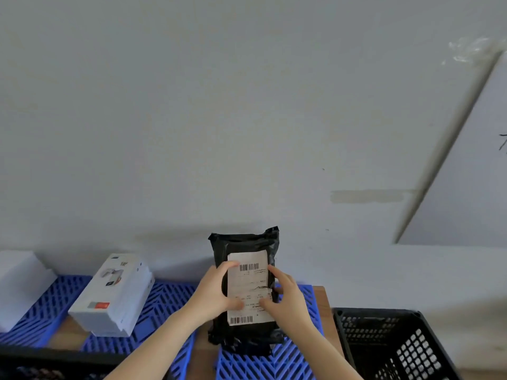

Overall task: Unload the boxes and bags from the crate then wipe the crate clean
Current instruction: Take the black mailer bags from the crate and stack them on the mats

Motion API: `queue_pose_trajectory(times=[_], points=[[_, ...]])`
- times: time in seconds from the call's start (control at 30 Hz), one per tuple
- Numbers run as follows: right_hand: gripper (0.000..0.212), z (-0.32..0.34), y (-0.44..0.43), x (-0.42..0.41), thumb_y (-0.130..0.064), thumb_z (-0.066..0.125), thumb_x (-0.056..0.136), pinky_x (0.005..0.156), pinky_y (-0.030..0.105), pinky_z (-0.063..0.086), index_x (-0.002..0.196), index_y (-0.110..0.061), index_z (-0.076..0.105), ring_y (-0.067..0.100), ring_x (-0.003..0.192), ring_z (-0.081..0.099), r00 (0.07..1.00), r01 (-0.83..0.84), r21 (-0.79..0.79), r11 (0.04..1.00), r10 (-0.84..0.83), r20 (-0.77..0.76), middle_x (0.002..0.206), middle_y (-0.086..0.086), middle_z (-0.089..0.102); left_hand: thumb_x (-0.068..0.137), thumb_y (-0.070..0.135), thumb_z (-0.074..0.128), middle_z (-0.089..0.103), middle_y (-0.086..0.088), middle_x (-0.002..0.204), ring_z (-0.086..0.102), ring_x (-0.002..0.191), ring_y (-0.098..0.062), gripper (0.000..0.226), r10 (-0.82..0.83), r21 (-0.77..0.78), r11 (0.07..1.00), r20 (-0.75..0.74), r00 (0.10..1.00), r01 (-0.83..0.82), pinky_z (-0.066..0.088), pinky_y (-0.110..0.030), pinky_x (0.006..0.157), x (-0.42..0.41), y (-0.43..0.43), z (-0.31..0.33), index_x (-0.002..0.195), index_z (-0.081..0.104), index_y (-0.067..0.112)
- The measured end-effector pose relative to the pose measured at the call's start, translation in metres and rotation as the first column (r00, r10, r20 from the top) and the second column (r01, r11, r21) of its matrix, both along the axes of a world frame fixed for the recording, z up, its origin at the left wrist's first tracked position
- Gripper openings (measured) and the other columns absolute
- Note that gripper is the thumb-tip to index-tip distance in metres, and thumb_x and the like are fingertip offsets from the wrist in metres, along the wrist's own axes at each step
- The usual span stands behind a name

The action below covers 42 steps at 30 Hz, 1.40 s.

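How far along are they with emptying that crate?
Done: a printed white box and a plain white box sit on the blue mats. In hand: the left hand and right hand hold a black bag upright there. Left: the black crate looks empty where visible, so wiping probably remains.

Pale grey wall (pixel 192 105) — wooden shelf (pixel 321 297) below.
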State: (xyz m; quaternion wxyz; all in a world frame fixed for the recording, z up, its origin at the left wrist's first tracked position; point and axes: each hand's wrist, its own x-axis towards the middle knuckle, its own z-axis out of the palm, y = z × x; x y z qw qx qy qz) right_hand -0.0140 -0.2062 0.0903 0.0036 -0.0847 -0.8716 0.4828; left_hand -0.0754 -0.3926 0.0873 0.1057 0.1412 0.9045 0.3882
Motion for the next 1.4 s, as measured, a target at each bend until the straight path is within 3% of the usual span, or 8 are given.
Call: queue_pose_trajectory(times=[0.13,0.23,0.33,0.57,0.73,0.9,1.07,1.4], points=[[0.071,-0.031,-0.005,-0.021,-0.015,0.067,0.083,0.067,0.007,0.044,0.144,-0.032,0.035,0.002,0.103,0.047,0.996,0.031,0.004,1.0,-0.031,0.082,0.119,-0.013,0.04,0.067,0.031,0.088,0.04,0.012,0.116,0.041,0.111,-0.008,0.092,-0.038,-0.038,0.998,0.087,0.995,0.042,0.037,-0.015,0.077,-0.025,-0.001,-0.03,0.141,0.033,0.04],[0.072,-0.05,-0.008,-0.033,-0.014,0.067,0.084,0.076,0.008,0.042,0.145,-0.032,0.033,0.003,0.107,0.045,0.991,0.049,0.009,0.999,-0.05,0.124,0.13,-0.007,0.042,0.069,0.03,0.087,0.04,0.009,0.114,0.041,0.11,-0.011,0.087,-0.05,-0.06,0.996,0.132,0.99,0.059,0.037,-0.021,0.084,-0.039,0.0,-0.048,0.14,0.036,0.039],[0.072,-0.065,-0.01,-0.04,-0.014,0.067,0.086,0.061,0.001,0.04,0.147,-0.029,0.031,0.001,0.105,0.042,0.985,0.058,0.023,0.998,-0.061,0.159,0.136,-0.005,0.039,0.071,0.029,0.086,0.04,0.007,0.117,0.04,0.11,-0.012,0.085,-0.049,-0.061,0.996,0.174,0.984,0.06,0.036,-0.022,0.084,-0.045,0.0,-0.064,0.14,0.037,0.038],[0.069,-0.083,-0.016,-0.057,-0.015,0.061,0.091,0.062,-0.001,0.038,0.15,-0.025,0.027,0.008,0.123,0.043,0.977,0.038,0.08,0.996,-0.054,0.207,0.146,-0.002,0.035,0.074,0.038,0.082,0.041,0.005,0.122,0.038,0.118,-0.015,0.088,-0.029,-0.135,0.989,0.193,0.981,0.056,0.038,-0.029,0.093,-0.06,-0.004,-0.08,0.147,0.034,0.034],[0.068,-0.084,-0.018,-0.063,-0.015,0.06,0.092,0.084,0.008,0.035,0.151,-0.021,0.026,0.011,0.128,0.041,0.975,0.016,0.111,0.994,-0.04,0.219,0.148,0.0,0.034,0.078,0.041,0.077,0.041,0.0,0.129,0.03,0.129,-0.025,0.09,-0.059,-0.221,0.969,0.226,0.972,0.11,0.033,-0.035,0.102,-0.068,-0.004,-0.083,0.152,0.027,0.032],[0.068,-0.077,-0.016,-0.06,-0.02,0.062,0.09,0.087,0.014,0.038,0.149,-0.025,0.028,0.012,0.125,0.044,0.979,-0.004,0.114,0.993,-0.02,0.205,0.144,-0.001,0.038,0.077,0.042,0.078,0.038,-0.004,0.141,0.03,0.134,-0.028,0.092,-0.057,-0.235,0.965,0.246,0.968,0.116,0.033,-0.04,0.108,-0.067,-0.008,-0.074,0.152,0.026,0.032],[0.061,-0.054,-0.014,-0.043,-0.021,0.063,0.09,0.099,0.027,0.043,0.144,-0.026,0.037,0.017,0.128,0.041,0.989,0.058,0.12,0.991,-0.074,0.127,0.142,0.001,0.038,0.079,0.037,0.078,0.04,-0.008,0.143,0.039,0.131,-0.024,0.078,0.029,-0.201,0.98,0.13,0.991,-0.002,0.036,-0.035,0.108,-0.049,-0.03,-0.046,0.145,0.038,0.026],[0.033,0.014,-0.061,0.012,-0.02,0.059,0.091,0.085,0.028,0.05,0.124,-0.025,0.057,0.008,0.103,0.053,0.996,-0.064,0.005,0.998,0.064,-0.064,0.128,-0.003,0.049,0.092,0.024,0.067,0.057,0.005,0.124,0.053,0.111,-0.01,0.036,0.223,-0.057,0.971,-0.112,0.968,-0.231,0.039,-0.023,0.09,0.053,-0.102,0.026,0.126,0.057,0.024]])
